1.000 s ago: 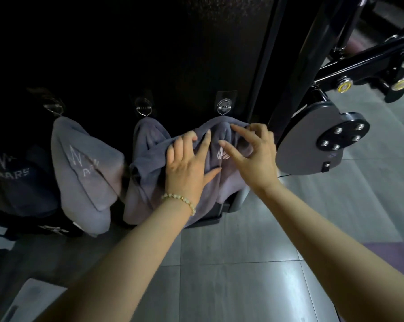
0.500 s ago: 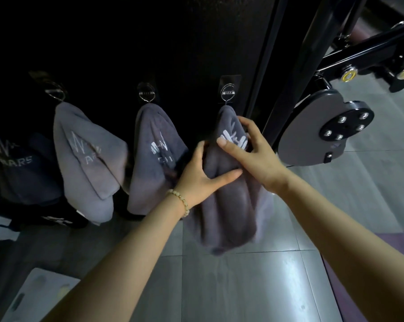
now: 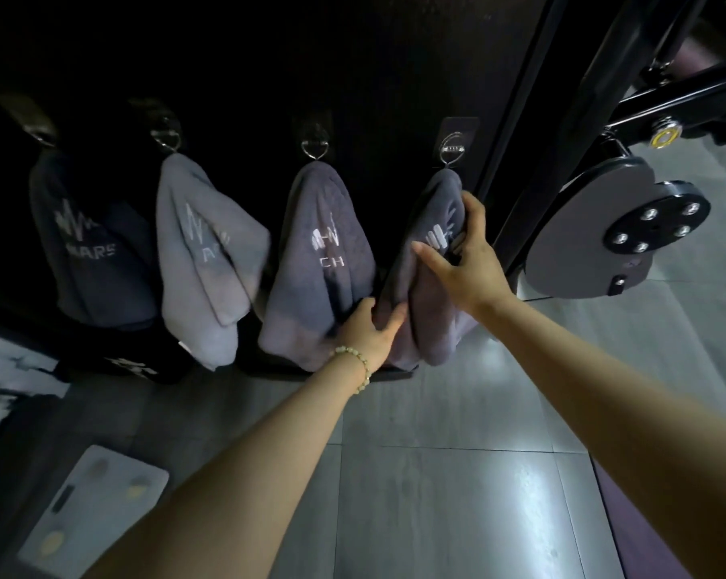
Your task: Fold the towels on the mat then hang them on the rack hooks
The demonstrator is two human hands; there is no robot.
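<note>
Leftmost towel dark navy-grey, white waveform logo. Second towel light grey. Third towel and rightmost towel charcoal with mauve tint, white logos. Bracelet pale cream beads. Floor tiles grey.

Four folded grey logo towels in a row, one per hook.

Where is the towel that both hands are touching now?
Head view: the towel hangs on the rightmost hook, right of the CH towel, beside the black post.
</note>
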